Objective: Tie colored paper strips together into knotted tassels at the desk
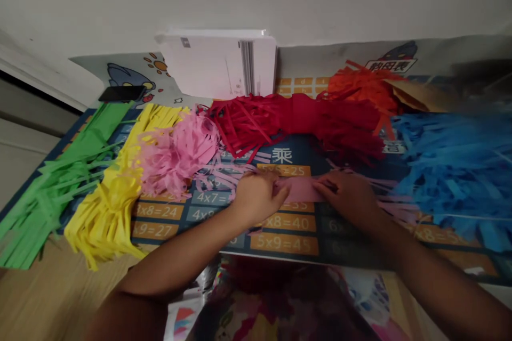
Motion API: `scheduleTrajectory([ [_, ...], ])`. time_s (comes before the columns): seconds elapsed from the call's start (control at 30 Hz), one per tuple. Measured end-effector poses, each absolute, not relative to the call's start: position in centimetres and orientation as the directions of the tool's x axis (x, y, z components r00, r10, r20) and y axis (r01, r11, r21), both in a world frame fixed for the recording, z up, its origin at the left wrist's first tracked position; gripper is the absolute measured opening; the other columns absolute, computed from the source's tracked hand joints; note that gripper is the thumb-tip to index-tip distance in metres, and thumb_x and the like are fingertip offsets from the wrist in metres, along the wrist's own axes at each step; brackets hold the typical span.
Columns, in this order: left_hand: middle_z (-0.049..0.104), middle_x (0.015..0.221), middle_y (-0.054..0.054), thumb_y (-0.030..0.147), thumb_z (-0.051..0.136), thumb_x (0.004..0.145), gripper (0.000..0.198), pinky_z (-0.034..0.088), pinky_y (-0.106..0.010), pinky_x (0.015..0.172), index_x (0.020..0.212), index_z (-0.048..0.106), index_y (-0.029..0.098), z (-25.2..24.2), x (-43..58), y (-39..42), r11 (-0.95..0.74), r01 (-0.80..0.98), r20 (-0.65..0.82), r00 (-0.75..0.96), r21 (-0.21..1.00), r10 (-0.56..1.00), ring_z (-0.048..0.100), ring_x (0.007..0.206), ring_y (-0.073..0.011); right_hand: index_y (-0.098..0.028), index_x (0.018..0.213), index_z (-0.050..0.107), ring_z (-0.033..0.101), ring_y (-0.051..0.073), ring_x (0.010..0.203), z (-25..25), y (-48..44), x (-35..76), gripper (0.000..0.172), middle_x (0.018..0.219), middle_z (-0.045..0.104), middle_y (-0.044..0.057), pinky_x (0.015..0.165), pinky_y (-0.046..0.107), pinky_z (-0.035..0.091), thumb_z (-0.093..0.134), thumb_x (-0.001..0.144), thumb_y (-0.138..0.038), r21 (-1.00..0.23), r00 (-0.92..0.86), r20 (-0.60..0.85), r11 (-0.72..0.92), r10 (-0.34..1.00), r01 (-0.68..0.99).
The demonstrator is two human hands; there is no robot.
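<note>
Pink fringed paper strip [301, 191] is near the front edge of the multiplication mat [284, 245], left hand [258, 196] and right hand [347, 196] pinching its uncut middle; probably light, limp and easily torn, best held there.

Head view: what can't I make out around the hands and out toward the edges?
All in the head view:
Pale pink fringed paper strip: partly hidden by the left hand and right hand gripping it.
Blue fringed paper bundle: cut off by the right edge.
Dark shape, upper right: too blurred to identify.
White rectangular item: small print too small to read.
</note>
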State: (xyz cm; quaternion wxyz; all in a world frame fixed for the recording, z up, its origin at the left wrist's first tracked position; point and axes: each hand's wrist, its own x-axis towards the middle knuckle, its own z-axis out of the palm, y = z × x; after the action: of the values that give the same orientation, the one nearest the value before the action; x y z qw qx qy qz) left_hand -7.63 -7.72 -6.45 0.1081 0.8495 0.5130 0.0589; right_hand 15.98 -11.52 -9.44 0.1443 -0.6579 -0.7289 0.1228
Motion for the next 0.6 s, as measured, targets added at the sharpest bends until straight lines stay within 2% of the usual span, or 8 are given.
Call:
scheduleTrajectory([
  [0.2,0.073,0.07,-0.007,0.037,0.054,0.095,0.032,0.049,-0.035,0.069,0.078,0.073,0.019,-7.9,-7.7,-7.8,-0.528,0.829,0.077,0.523,0.183,0.849,0.07,0.069,-0.0234,-0.022,0.082,0.072,0.065,0.022,0.072,-9.2,-11.4,16.0,0.029,0.082,0.074,0.004,0.062,0.033,0.039,0.056,0.095,-0.042,-0.375,-0.075,0.061,0.093,0.995,0.923],
  [0.6,0.072,0.068,-0.007,0.041,0.052,0.097,0.034,0.047,-0.036,0.067,0.083,0.073,0.018,-8.4,-7.4,-7.9,-0.515,0.845,0.083,0.509,0.145,0.857,0.067,0.066,-0.0241,-0.022,0.078,0.071,0.063,0.021,0.065,-9.4,-11.2,15.9,0.032,0.073,0.071,0.004,0.055,0.031,0.034,0.055,0.092,-0.046,-0.354,-0.05,0.069,0.071,0.996,0.932],
])
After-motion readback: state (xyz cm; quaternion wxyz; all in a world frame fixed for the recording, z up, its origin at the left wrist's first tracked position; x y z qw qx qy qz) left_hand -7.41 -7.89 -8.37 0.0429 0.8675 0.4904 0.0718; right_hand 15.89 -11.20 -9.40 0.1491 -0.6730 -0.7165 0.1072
